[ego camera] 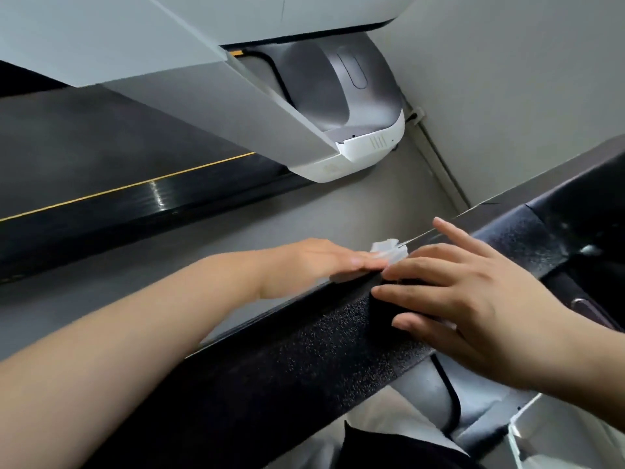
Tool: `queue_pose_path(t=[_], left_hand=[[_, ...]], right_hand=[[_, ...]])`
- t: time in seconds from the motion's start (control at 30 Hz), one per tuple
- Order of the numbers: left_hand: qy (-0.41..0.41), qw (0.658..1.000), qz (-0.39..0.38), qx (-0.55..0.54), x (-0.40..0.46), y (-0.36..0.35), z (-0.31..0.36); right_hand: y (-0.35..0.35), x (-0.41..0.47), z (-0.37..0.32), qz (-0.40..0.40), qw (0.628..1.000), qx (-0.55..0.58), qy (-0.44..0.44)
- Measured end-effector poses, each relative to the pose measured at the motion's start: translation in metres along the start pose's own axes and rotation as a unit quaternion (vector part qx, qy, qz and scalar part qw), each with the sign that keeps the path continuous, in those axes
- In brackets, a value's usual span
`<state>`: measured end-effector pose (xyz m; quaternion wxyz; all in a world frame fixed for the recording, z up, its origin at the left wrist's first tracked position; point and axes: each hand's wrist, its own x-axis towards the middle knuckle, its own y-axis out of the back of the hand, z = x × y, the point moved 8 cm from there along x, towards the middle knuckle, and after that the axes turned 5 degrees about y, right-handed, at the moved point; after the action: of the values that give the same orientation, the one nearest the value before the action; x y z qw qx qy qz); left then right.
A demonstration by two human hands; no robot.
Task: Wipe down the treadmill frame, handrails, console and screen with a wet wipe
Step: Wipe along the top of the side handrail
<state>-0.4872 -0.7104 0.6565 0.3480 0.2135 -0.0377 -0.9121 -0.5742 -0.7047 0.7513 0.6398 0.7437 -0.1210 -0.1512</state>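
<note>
Right hand (480, 299) flat on handrail (304, 350), left hand (304, 265) pressing wipe (389, 252)

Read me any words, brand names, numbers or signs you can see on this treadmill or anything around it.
No text can be read in this view.
Faint embossed mark on the white base cover: too blurred to read.
Oval inset on the grey motor housing: blank, no lettering visible.
Black textured rail and white wipe under the left hand: no print.

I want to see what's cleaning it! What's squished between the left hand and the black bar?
In the head view, a crumpled white wet wipe lies under the flat fingers of the left hand, pressed against the far edge of the black textured handrail.
</note>
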Motion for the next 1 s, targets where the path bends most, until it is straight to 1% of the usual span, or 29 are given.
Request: queue_pose_path(t=[0.03, 0.07, 0.13, 0.27, 0.33, 0.4, 0.43, 0.5, 0.6, 0.63, 0.7, 0.73, 0.83, 0.87, 0.93, 1.0], left_hand=[[0.0, 0.999, -0.001, -0.05, 0.004, 0.003, 0.004], [-0.012, 0.997, -0.01, -0.079, 0.005, 0.005, 0.009], [-0.002, 0.992, -0.034, -0.124, 0.001, 0.001, 0.005], [0.007, 0.986, -0.054, -0.161, -0.022, -0.003, -0.035], [0.041, 0.986, -0.057, -0.152, -0.028, -0.007, -0.062], [0.081, 0.975, -0.068, -0.197, -0.028, -0.013, -0.077], [0.078, 0.972, -0.065, -0.213, -0.025, -0.014, -0.081], [0.045, 0.973, -0.055, -0.221, -0.019, -0.013, -0.075], [0.005, 0.979, -0.055, -0.195, -0.014, -0.01, -0.059], [0.005, 0.98, -0.056, -0.192, -0.013, -0.01, -0.061], [0.023, 0.974, -0.067, -0.215, -0.013, -0.014, -0.075], [0.046, 0.969, -0.075, -0.23, -0.011, -0.018, -0.087], [0.154, 0.953, -0.097, -0.242, -0.008, -0.034, -0.126], [0.172, 0.95, -0.097, -0.242, -0.007, -0.037, -0.132], [0.155, 0.949, -0.104, -0.252, -0.011, -0.041, -0.133], [0.143, 0.947, -0.083, -0.275, -0.006, -0.036, -0.127]], right_hand=[[0.001, 0.001, 0.0, 0.004, 1.0, 0.004, -0.01], [0.001, 0.003, -0.001, 0.007, 1.0, 0.006, -0.014], [0.002, 0.005, -0.002, 0.007, 1.0, 0.012, -0.016], [0.003, 0.009, 0.001, -0.009, 0.999, 0.026, -0.04], [0.002, 0.01, 0.0, -0.014, 0.998, 0.025, -0.047], [0.002, 0.012, 0.001, -0.017, 0.998, 0.025, -0.054], [0.002, 0.012, 0.0, -0.017, 0.998, 0.024, -0.057], [0.003, 0.011, 0.0, -0.014, 0.997, 0.022, -0.067], [0.0, 0.008, 0.0, -0.019, 0.996, 0.023, -0.08], [0.0, 0.008, 0.0, -0.02, 0.996, 0.024, -0.083], [-0.001, 0.007, 0.0, -0.018, 0.996, 0.024, -0.088], [-0.002, 0.007, 0.0, -0.016, 0.995, 0.024, -0.092], [-0.003, 0.005, -0.001, -0.008, 0.994, 0.026, -0.103], [-0.003, 0.005, -0.001, -0.006, 0.994, 0.026, -0.106], [-0.003, 0.005, -0.002, -0.004, 0.993, 0.03, -0.11], [-0.003, 0.005, -0.003, -0.004, 0.993, 0.031, -0.111]])
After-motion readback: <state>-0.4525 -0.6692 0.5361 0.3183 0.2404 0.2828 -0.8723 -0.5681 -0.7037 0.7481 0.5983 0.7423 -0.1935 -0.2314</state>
